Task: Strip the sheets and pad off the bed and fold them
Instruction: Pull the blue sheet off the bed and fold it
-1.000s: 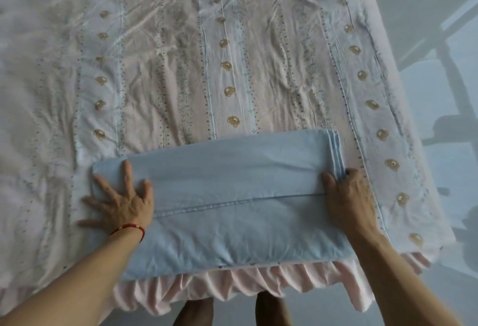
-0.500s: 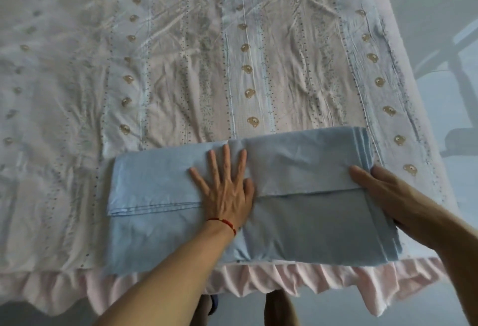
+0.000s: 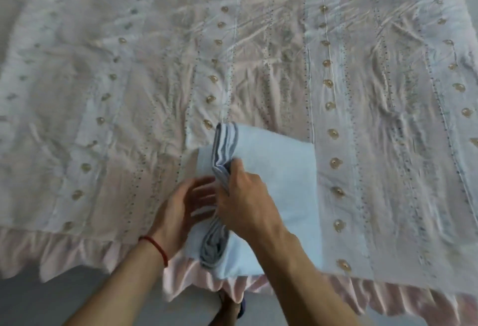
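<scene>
A: Light blue folded sheet (image 3: 279, 191) sits at the near edge of the bed (image 3: 258, 54), on the patterned cover (image 3: 388, 118), just above the pink ruffled skirt (image 3: 77, 253).

B: And the layered edge?

A: It's stacked up along the left side of the sheet, and the right hand (image 3: 248, 204) is on it, fingers (image 3: 236, 170) curled over and gripping those layers, lifted a little off the cover.

B: The other hand?

A: Left hand (image 3: 186, 204) is just beside the sheet's left edge, palm turned toward it, fingers (image 3: 201, 183) stretched out and loose, right next to the right hand. Whether they touch the cloth, I cannot tell; it's blurred.

B: Anything on the wrist?

A: A red string bracelet (image 3: 155, 244) on the left wrist. Both forearms reach in from below, and grey floor (image 3: 77, 305) shows under the skirt.
</scene>
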